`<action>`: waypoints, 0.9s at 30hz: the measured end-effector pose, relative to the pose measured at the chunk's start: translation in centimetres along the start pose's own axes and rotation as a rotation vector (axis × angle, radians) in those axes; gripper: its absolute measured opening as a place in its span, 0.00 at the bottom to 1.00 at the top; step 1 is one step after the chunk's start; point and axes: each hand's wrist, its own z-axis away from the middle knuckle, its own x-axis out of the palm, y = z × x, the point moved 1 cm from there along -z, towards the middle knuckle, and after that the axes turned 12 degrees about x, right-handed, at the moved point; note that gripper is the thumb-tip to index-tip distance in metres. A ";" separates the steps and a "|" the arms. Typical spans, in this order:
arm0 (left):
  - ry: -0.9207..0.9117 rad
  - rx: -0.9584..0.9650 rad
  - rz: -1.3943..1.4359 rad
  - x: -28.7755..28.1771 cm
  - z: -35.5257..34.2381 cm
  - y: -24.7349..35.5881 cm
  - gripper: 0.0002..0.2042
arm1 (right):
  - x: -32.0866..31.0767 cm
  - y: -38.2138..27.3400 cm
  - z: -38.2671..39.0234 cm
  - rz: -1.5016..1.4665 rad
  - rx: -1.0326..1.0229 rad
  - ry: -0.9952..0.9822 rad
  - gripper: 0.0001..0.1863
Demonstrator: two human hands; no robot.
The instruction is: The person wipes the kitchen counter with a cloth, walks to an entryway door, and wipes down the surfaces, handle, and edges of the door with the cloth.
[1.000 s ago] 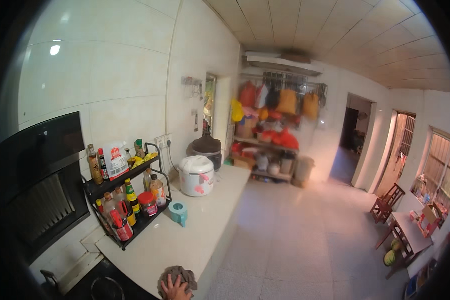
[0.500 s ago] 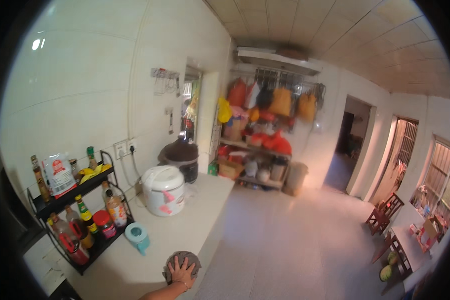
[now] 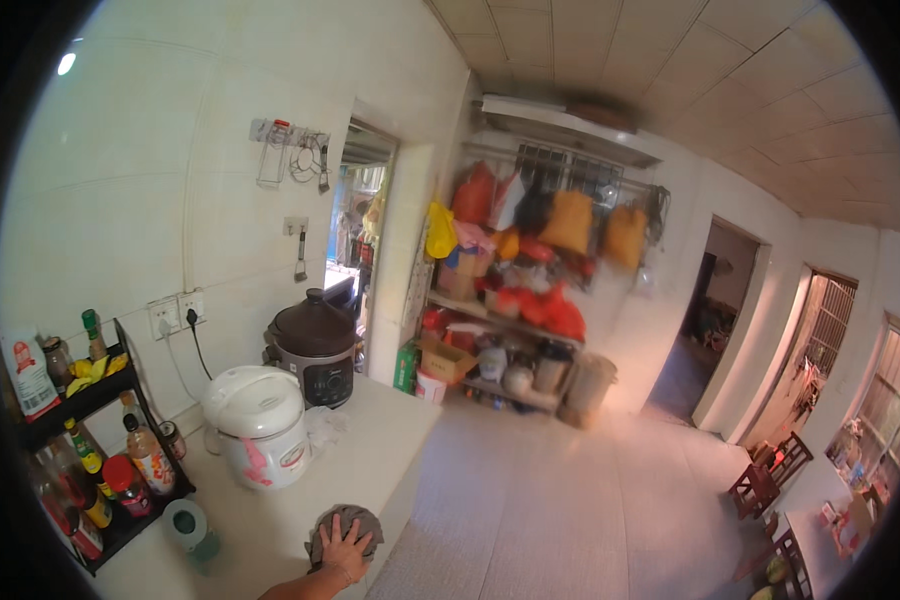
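Observation:
My left hand (image 3: 344, 558) lies palm down with its fingers spread on a bunched dark grey cloth (image 3: 370, 522). The cloth is pressed against the pale counter (image 3: 270, 520), close to its right-hand edge. Beyond it stands a white rice cooker (image 3: 258, 425) with pink patches on its side. A translucent green cup or jug (image 3: 192, 530) sits to the left of the hand. My right hand does not show.
At left, a black two-tier rack (image 3: 135, 400) holds several bottles and jars. A dark slow cooker (image 3: 315, 345) stands behind the rice cooker, beside a crumpled clear plastic bag (image 3: 322, 425). Farther off are cluttered shelves (image 3: 500, 315) and a wooden chair (image 3: 760, 480).
My left hand and the cloth have moved forward along the counter, farther from the cup and nearer the rice cooker. The view has shifted, so the rack and cookers appear farther left.

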 end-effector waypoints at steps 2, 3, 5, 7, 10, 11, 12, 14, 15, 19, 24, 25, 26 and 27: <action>-0.012 0.006 0.024 0.4 -5.0 -0.7 0.29 | -0.4 -2.2 -2.3 -0.028 0.017 -0.004 0.09; -0.016 0.004 0.039 0.0 -7.6 -1.1 0.30 | -1.4 -3.8 -3.7 -0.039 0.017 -0.003 0.09; -0.056 -0.006 0.065 1.0 -11.4 -1.5 0.31 | -3.4 -7.1 -6.3 -0.062 0.017 0.002 0.09; -0.095 0.003 0.092 0.9 -15.4 -2.2 0.31 | -5.3 -10.2 -8.8 -0.101 0.023 0.017 0.09; -0.157 0.028 0.126 0.5 -21.0 -3.0 0.31 | -7.3 -13.3 -12.0 -0.164 0.048 0.029 0.09; -0.154 0.039 0.107 0.6 -23.0 -3.0 0.31 | -7.8 -14.0 -13.0 -0.186 0.059 0.031 0.09; -0.155 0.039 0.086 0.7 -24.0 -3.4 0.31 | -8.1 -14.4 -13.6 -0.201 0.068 0.025 0.09; -0.168 0.031 0.068 1.2 -26.5 -4.3 0.32 | -8.2 -15.1 -14.7 -0.228 0.085 0.011 0.10; -0.173 0.035 0.047 1.1 -28.8 -4.2 0.32 | -8.9 -15.0 -16.5 -0.308 -0.012 -0.024 0.11; -0.318 0.004 0.135 0.2 -35.1 -4.4 0.32 | -13.1 -15.1 -23.3 -0.267 0.013 0.006 0.11; -0.289 -0.013 0.065 0.9 -42.0 -5.1 0.32 | -18.7 -16.1 -29.5 -0.189 0.036 0.032 0.11; -0.297 -0.041 0.072 1.0 -43.2 -5.1 0.32 | -20.1 -16.5 -30.8 -0.175 0.034 0.038 0.11; -0.306 -0.068 0.078 1.1 -44.5 -5.0 0.32 | -21.5 -16.9 -32.0 -0.162 0.032 0.044 0.11; -0.314 -0.085 0.060 1.6 -45.8 -5.1 0.32 | -22.7 -17.6 -33.1 -0.151 0.034 0.053 0.11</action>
